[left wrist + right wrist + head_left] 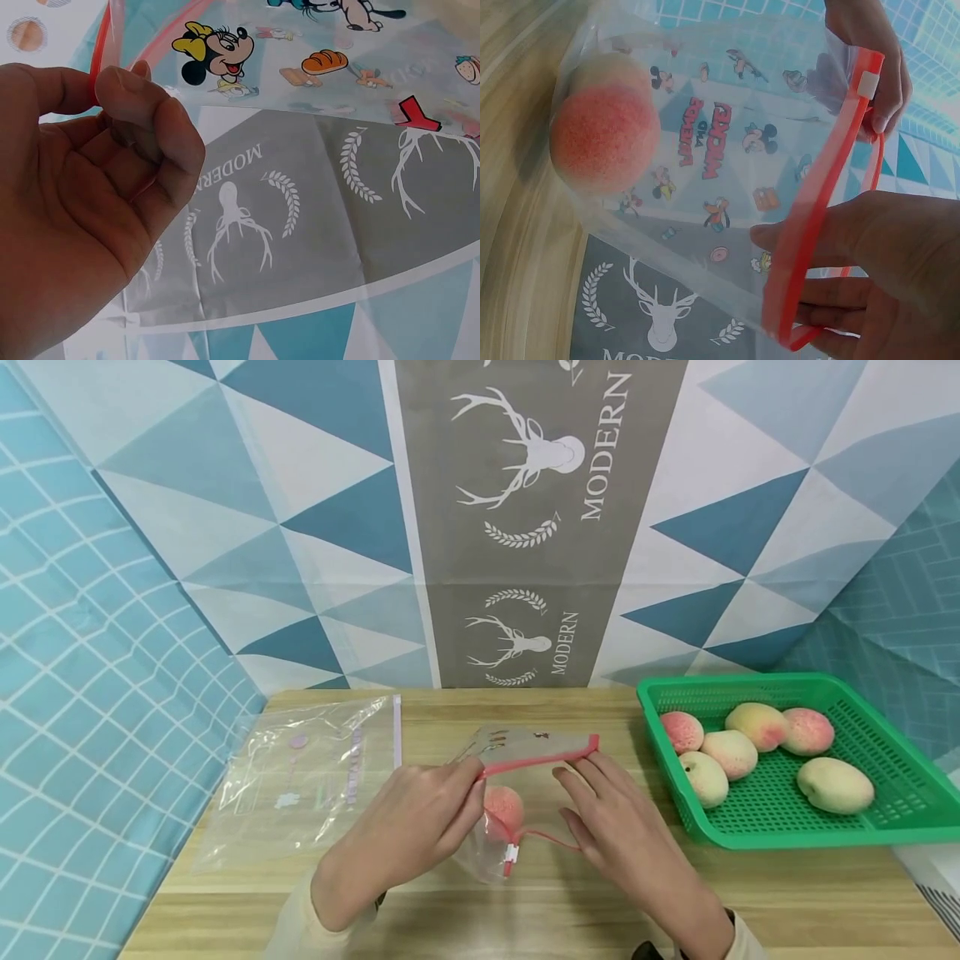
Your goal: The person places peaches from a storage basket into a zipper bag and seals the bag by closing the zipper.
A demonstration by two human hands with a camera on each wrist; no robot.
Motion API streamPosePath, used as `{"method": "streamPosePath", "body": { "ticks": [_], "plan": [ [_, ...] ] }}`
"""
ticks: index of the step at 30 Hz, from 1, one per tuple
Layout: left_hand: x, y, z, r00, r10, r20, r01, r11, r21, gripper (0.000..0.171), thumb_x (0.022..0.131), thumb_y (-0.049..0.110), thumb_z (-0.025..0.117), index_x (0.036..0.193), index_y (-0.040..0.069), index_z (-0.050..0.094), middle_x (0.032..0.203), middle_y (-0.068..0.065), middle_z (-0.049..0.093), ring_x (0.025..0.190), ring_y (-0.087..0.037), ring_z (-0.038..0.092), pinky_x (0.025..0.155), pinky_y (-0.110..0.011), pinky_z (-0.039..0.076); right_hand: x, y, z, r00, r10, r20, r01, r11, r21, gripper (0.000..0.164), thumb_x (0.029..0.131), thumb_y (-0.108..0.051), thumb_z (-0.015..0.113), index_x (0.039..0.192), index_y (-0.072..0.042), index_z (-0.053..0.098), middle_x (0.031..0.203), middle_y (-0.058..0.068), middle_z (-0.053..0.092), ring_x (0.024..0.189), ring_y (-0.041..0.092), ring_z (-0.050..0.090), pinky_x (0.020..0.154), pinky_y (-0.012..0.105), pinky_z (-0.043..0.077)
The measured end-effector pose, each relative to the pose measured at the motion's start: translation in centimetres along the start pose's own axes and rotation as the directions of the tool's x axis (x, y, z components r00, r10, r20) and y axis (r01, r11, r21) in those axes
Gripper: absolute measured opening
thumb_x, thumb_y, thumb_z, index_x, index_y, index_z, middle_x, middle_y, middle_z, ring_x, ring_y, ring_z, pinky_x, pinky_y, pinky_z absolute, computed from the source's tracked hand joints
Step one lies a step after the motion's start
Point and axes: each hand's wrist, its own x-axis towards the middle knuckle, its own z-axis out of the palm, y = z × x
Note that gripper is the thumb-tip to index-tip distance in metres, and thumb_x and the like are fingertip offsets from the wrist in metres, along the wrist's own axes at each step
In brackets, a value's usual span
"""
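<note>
A clear zip bag [525,745] with a red rim and a white slider stands mouth up on the table, cartoon figures printed on it. Inside its bottom lies a pink peach [604,139]; the paler bulge behind it could be part of it or another fruit. My left hand [427,802] pinches the red rim between thumb and fingers, clearest in the left wrist view. At the opposite end of the rim, my right hand [618,814] holds the bag's edge, its thumb on one side and fingers on the other in the right wrist view.
A green basket [795,842] with several peaches [836,785] stands on the right. Flat on the left of the wooden table [465,927] lies another clear bag [300,777] with a lilac zip. Patterned cloth [330,527] hangs behind and at both sides.
</note>
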Motion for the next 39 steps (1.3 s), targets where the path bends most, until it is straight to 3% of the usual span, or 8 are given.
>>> {"method": "streamPosePath", "body": {
  "ticks": [8,15,21,26,33,39],
  "plan": [
    [0.0,-0.3,-0.4,0.999,-0.006,-0.037,0.005,1.0,-0.025,0.017,0.088,0.014,0.04,0.071,0.015,0.039,0.051,0.01,0.024,0.044,-0.002,0.019,0.039,-0.013,0.014,0.1,0.2,-0.5,0.998,-0.027,-0.053,0.029,0.999,0.034,0.04,0.073,-0.018,0.068,0.11,-0.01,0.056,0.12,0.008,0.05,0.115,0.025,0.04,0.1,0.038,0.03],
    [0.0,-0.3,-0.2,0.999,0.001,-0.045,-0.002,1.0,-0.027,0.015,0.086,0.015,0.041,0.072,0.015,0.042,0.051,0.011,0.023,0.044,-0.001,0.02,0.04,-0.014,0.015,-0.3,0.5,-1.7,0.996,-0.063,-0.063,0.073,0.981,0.179,0.036,0.077,-0.022,0.066,0.112,-0.015,0.058,0.117,-0.001,0.054,0.115,0.02,0.043,0.101,0.039,0.027],
    [-0.1,-0.1,-0.1,0.999,0.004,-0.037,-0.005,0.999,-0.036,0.014,0.086,0.016,0.042,0.072,0.017,0.043,0.051,0.012,0.024,0.044,0.0,0.02,0.04,-0.012,0.015,-0.8,1.0,-3.4,0.988,-0.025,-0.152,0.067,0.958,0.277,0.029,0.08,-0.022,0.065,0.109,-0.022,0.06,0.104,-0.012,0.058,0.102,0.01,0.049,0.088,0.022,0.036],
    [-0.1,0.0,0.1,0.999,0.012,-0.035,-0.013,0.999,-0.047,0.013,0.087,0.017,0.044,0.073,0.017,0.046,0.052,0.013,0.026,0.045,0.001,0.023,0.041,-0.011,0.017,-1.0,2.6,-4.5,0.962,-0.003,-0.275,0.092,0.945,0.312,0.032,0.077,-0.013,0.067,0.109,-0.015,0.061,0.102,-0.004,0.061,0.097,0.012,0.054,0.086,0.015,0.037],
    [-0.1,0.1,0.2,1.0,0.01,-0.023,-0.011,0.998,-0.056,0.015,0.086,0.017,0.044,0.071,0.018,0.044,0.051,0.012,0.024,0.045,0.001,0.021,0.041,-0.012,0.015,-2.0,6.8,-6.2,0.947,0.148,-0.284,-0.09,0.974,0.206,0.039,0.076,-0.01,0.068,0.114,-0.012,0.059,0.111,0.005,0.058,0.105,0.022,0.051,0.094,0.017,0.03],
    [-0.1,0.1,0.2,1.0,0.01,-0.02,-0.011,0.998,-0.055,0.014,0.086,0.017,0.044,0.073,0.018,0.045,0.052,0.013,0.025,0.045,0.001,0.021,0.04,-0.012,0.015,-3.2,10.2,-6.6,0.939,0.272,-0.211,-0.24,0.956,0.166,0.046,0.075,-0.008,0.068,0.119,-0.007,0.054,0.116,0.014,0.054,0.108,0.034,0.045,0.089,0.044,0.033]
  ]
}}
